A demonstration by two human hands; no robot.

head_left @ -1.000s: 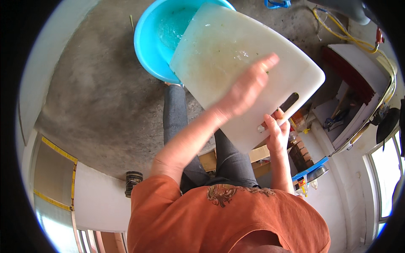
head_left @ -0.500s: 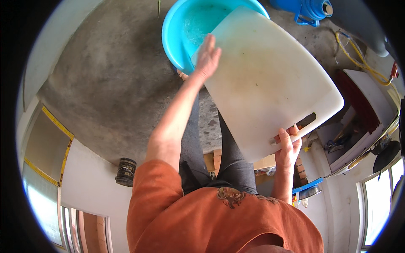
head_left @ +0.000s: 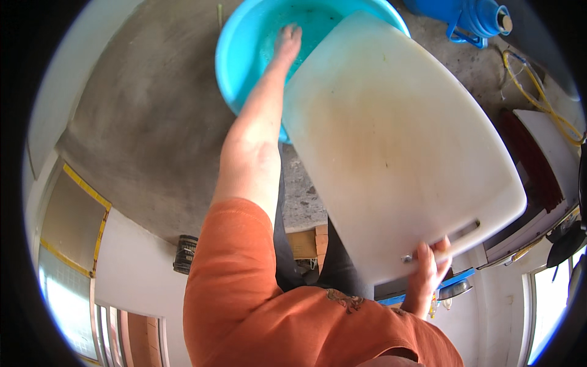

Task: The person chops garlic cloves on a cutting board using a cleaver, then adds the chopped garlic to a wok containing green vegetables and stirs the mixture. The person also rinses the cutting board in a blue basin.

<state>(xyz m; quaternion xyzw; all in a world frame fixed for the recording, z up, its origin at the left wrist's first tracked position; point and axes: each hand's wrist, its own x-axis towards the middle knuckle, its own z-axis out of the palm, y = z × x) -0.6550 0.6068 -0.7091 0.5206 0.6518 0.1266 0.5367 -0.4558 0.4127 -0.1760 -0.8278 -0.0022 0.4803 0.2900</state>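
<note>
A large white cutting board (head_left: 397, 147), stained brownish in the middle, slants across the view with its far end over a turquoise basin (head_left: 229, 67) of water. At the board's near edge, beside its handle slot, my right hand (head_left: 428, 269) grips it with fingers on the upper face. My left arm reaches far forward into the basin, beside the board's left edge. There my left hand (head_left: 287, 41) is at the water, apart from the board; its fingers are blurred and partly hidden.
A blue thermos flask (head_left: 477, 21) lies at the far right, near a yellow hose (head_left: 544, 104). On the concrete floor (head_left: 147, 128) to the left, a black bucket (head_left: 184, 254) stands by the wall. A blue-edged shelf (head_left: 455, 278) is behind my right hand.
My left hand has left the board's left edge and moved forward into the basin. The board has shifted slightly right and nearer, still in my right hand.
</note>
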